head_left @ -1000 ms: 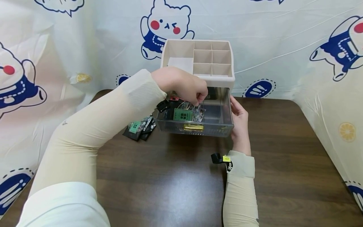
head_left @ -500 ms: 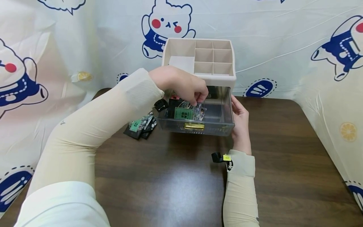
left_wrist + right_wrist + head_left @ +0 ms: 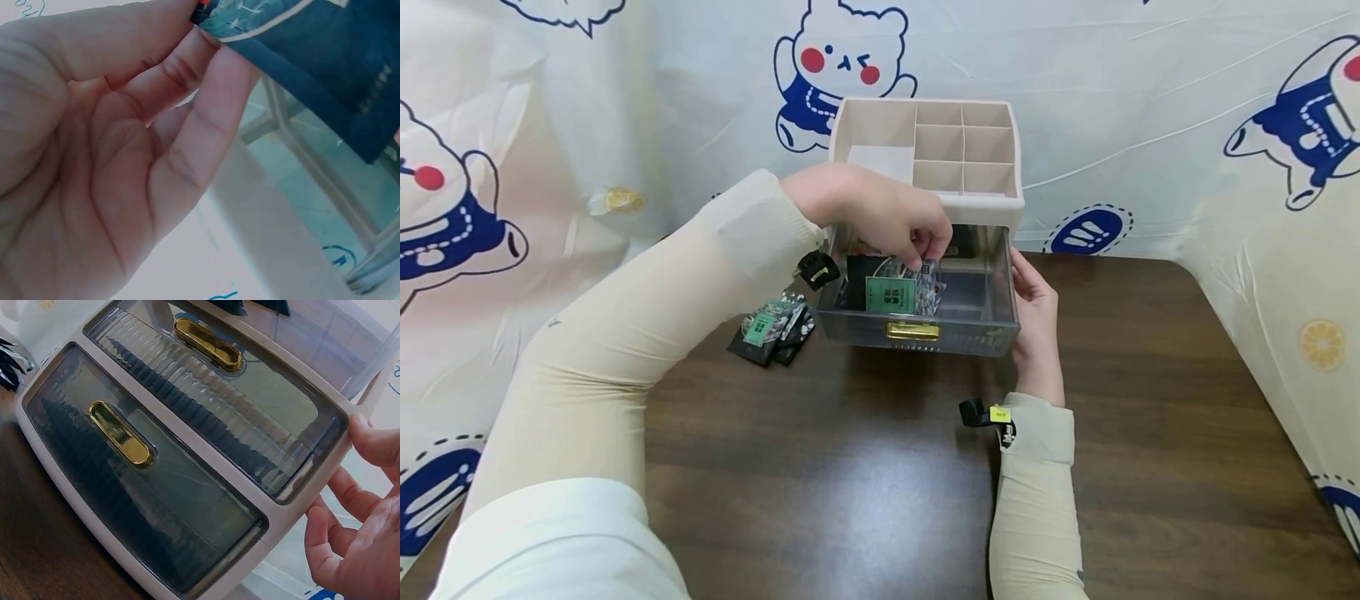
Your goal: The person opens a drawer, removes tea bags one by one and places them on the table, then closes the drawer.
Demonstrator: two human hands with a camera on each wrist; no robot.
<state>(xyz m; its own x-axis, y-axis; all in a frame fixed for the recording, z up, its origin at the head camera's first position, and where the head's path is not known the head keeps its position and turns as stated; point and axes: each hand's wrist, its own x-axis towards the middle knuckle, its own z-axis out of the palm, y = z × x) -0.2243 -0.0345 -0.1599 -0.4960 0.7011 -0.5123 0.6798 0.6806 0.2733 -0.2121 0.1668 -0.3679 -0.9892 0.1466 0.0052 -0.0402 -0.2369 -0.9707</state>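
My left hand (image 3: 898,218) reaches over the pulled-out clear drawer (image 3: 912,340) and pinches a sachet by its upper edge. The black sachet (image 3: 891,293) has a green label and a patterned print; it stands tilted inside the drawer. In the left wrist view, thumb and fingertips meet at the edge of the dark sachet (image 3: 331,69). My right hand (image 3: 1036,321) rests along the right side of the cream drawer organizer (image 3: 1018,217). In the right wrist view, the right hand's thumb and fingers (image 3: 369,440) touch the organizer's side edge.
Several black sachets (image 3: 771,332) lie on the brown table (image 3: 850,467) left of the organizer. Two shut lower drawers with gold handles (image 3: 122,434) show in the right wrist view. The organizer's top has divided compartments (image 3: 962,146). A printed curtain (image 3: 1112,83) hangs behind.
My left hand has risen slightly, and the sachet in its fingers has shifted a little up and to the right. My right hand has stayed at the organizer's side.
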